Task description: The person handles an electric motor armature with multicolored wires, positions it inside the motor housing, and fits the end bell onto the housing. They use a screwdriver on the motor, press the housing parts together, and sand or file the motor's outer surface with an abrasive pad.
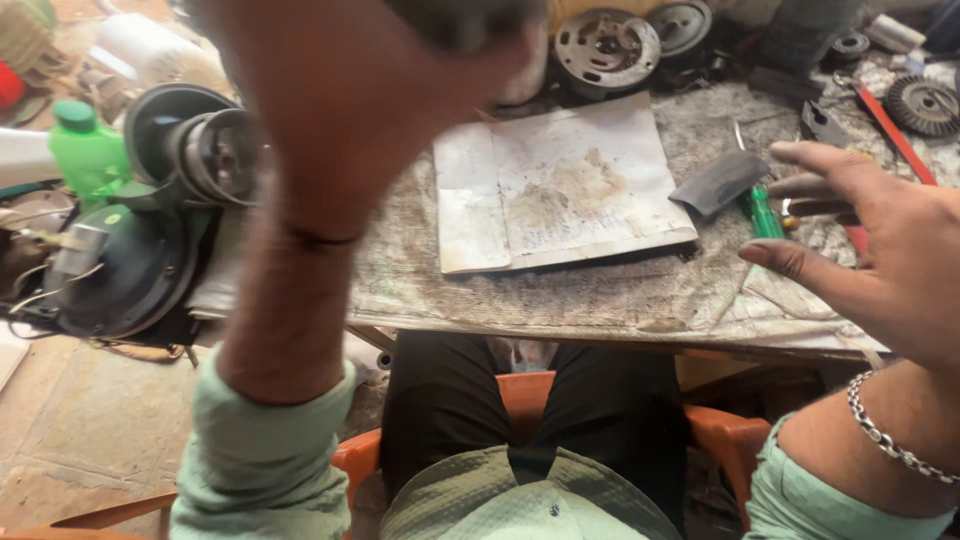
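My left arm is raised close to the camera, its forearm crossing the left half of the view. My left hand (400, 50) is blurred at the top edge, bunched around something dark that I cannot make out. My right hand (880, 240) hovers over the right end of the worn table (600, 290), fingers spread and holding nothing, with a chain bracelet on the wrist. Just left of its fingertips lie a green-handled screwdriver (765, 212) and a dark grey flat piece (718, 182). A stained sheet of paper (560, 185) lies mid-table.
Round metal motor plates (607, 45) sit at the table's back, a toothed wheel (922, 105) and a red-handled tool (895, 130) at the right. A dark motor housing (120, 270) and green bottle (85, 150) stand left. I sit on an orange chair (525, 395).
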A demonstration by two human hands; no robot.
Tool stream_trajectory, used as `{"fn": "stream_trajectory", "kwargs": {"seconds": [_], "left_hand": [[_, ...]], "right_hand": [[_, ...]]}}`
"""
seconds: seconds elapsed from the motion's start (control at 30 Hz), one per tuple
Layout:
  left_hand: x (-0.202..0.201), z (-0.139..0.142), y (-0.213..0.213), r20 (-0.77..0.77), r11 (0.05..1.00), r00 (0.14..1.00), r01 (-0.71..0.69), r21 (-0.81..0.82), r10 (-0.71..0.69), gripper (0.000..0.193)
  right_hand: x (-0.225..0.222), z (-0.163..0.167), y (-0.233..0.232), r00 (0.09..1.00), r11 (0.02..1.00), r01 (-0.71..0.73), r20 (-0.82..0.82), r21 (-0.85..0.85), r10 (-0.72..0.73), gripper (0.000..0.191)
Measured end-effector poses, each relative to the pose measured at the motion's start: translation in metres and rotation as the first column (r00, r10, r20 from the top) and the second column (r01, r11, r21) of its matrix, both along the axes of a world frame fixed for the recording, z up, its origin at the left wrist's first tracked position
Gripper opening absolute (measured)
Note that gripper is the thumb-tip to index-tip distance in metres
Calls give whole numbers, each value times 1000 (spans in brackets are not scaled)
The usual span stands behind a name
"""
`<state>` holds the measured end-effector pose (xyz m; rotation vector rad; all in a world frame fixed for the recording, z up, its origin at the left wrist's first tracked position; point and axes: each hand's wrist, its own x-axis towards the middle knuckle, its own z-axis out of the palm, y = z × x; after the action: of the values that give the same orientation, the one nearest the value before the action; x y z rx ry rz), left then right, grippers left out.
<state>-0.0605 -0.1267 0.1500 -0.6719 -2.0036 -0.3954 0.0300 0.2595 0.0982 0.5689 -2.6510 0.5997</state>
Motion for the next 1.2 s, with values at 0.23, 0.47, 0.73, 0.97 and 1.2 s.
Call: {"fn": "stream_trajectory", "kwargs": {"seconds": [0.23,0.47,0.73,0.97,1.2], "left_hand": [[6,-55,47,-55,961,960,272,-58,-275,59],[16,-113,91,8,950,981,191,-247,-195,54],[32,-140,122,69,964,998,19,-267,0,49],[79,-154,146,347,987,935,121,-103,-78,56],[61,-171,161,317,987,942,139,-76,-109,60]], "right_hand": [[-8,5,-36,955,875,-296,-132,-384,265,87],[-31,-20,-69,969,974,1,243,-226,55,81],[-51,-67,-51,895,876,139,438,-462,89,76],[-60,-88,-40,882,743,-71,306,-666,359,54],[-59,-92,-33,886,793,-56,337,-607,320,76]]}}
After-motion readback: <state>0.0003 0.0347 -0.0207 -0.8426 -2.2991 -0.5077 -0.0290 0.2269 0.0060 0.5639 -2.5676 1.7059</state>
